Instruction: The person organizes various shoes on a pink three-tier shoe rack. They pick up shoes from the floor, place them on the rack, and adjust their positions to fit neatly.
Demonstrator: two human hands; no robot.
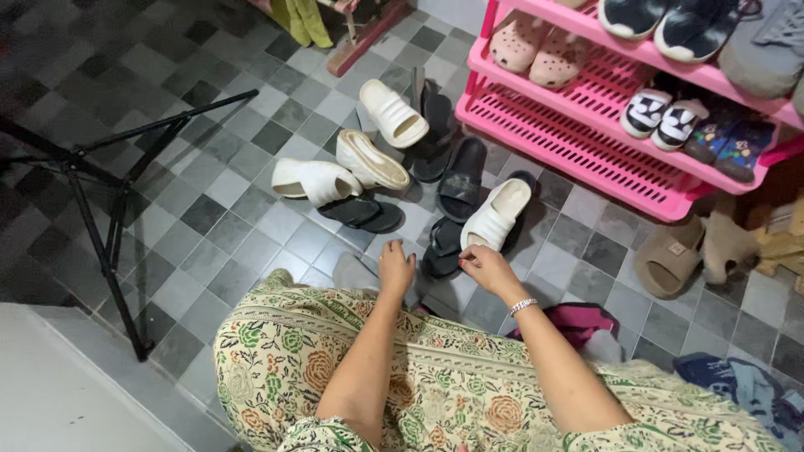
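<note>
Head view. Both hands are held low at the centre of the frame, above the patterned lap. Left hand (396,266): fingers loosely curled and pointing down, nothing held; it is nearest to a black sandal (441,248) lying on the tiled floor (209,213). Right hand (484,264): fingers bent together, tips touching or just at the near end of a cream slide (497,214); whether that end is actually pinched cannot be told. A beaded bracelet (523,305) is worn on the right wrist.

Items about the hands: the cream slide lies just above the right hand, partly on top of the black sandal. A second black sandal (462,179) lies just beyond. Further cream slides (368,159) are heaped with black ones toward the upper middle. A pink shoe rack (578,146) fills the upper right, with shoes on its shelves. Tan slippers (670,258) lie on the floor below it. A black tripod (109,201) stands at left.

Handling judgement: the cream slide would be best gripped by its strap or sole edge and lifted clear, so that the sandal beneath is not dragged along.

Hidden or unclear: the fingertips of both hands are turned away; the rack is cut off at the top and right edges; a pink object and blue cloth at lower right are partly covered and not identified.
</note>
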